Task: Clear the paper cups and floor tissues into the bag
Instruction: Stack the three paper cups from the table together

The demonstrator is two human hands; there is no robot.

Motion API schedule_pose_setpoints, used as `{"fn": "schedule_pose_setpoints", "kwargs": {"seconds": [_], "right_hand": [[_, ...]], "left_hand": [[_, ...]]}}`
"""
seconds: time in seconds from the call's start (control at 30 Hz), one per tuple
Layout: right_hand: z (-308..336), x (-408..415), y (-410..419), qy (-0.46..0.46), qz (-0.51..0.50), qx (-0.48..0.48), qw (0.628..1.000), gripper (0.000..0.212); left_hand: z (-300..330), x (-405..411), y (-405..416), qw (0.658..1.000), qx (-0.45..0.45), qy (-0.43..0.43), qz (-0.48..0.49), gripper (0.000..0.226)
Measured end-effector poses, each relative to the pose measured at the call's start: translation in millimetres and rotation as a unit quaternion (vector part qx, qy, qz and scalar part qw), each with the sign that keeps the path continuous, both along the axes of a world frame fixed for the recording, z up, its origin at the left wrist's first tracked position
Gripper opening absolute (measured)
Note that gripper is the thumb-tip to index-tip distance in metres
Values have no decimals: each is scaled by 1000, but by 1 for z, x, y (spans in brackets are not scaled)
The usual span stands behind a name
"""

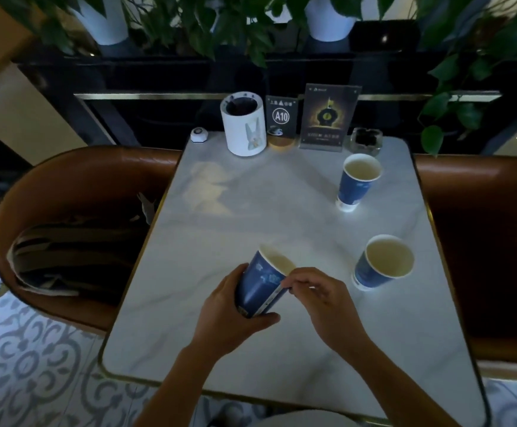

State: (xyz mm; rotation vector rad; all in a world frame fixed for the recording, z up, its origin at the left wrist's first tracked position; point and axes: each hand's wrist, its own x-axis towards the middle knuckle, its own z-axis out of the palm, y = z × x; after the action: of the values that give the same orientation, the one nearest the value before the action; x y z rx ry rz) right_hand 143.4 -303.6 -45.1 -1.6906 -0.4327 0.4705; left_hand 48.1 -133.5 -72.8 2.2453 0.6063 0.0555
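Three blue paper cups with cream insides are on or over the white marble table (214, 217). My left hand (229, 312) is wrapped round the base of one tilted cup (263, 282) near the table's front middle. My right hand (321, 300) pinches that same cup's side just under its rim. A second cup (383, 263) stands to the right. The third cup (358, 180) stands farther back on the right. No bag or floor tissue is recognisable.
At the table's back edge stand a white cylindrical holder (244, 124), an A10 sign (281, 118), an acrylic menu stand (328, 118), a glass ashtray (366, 140) and a small white button (197, 134). Brown leather seats flank the table; the left seat (75, 180) holds a dark striped item (75, 257).
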Motion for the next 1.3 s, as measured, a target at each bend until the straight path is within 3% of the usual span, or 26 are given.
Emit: {"fn": "schedule_pose_setpoints", "kwargs": {"seconds": [0.13, 0.23, 0.43, 0.63, 0.73, 0.9, 1.03, 1.3], "right_hand": [[2, 2, -12, -17, 12, -13, 1000, 17], [6, 14, -30, -83, -33, -56, 994, 12], [-1, 56, -77, -259, -159, -242, 921, 19], [-18, 76, -105, -299, -74, -406, 860, 38], [-33, 86, -117, -331, -14, -444, 832, 33], [-15, 92, -114, -270, -90, -353, 891, 9], [-3, 96, -109, -200, -134, -284, 928, 26], [1, 90, -106, -176, -173, -238, 939, 26]], "left_hand": [[-4, 6, -5, 1000, -24, 8, -9, 98], [-7, 7, -8, 999, -26, 27, -30, 89], [-9, 8, -14, 998, -44, 39, -38, 82], [-13, 8, -12, 997, -58, 36, -35, 82], [-14, 6, -12, 997, -64, 36, -31, 80], [-16, 4, -14, 996, -73, 40, -36, 78], [-18, 5, -16, 995, -79, 43, -40, 78], [-20, 4, -17, 995, -69, 48, -52, 79]]}}
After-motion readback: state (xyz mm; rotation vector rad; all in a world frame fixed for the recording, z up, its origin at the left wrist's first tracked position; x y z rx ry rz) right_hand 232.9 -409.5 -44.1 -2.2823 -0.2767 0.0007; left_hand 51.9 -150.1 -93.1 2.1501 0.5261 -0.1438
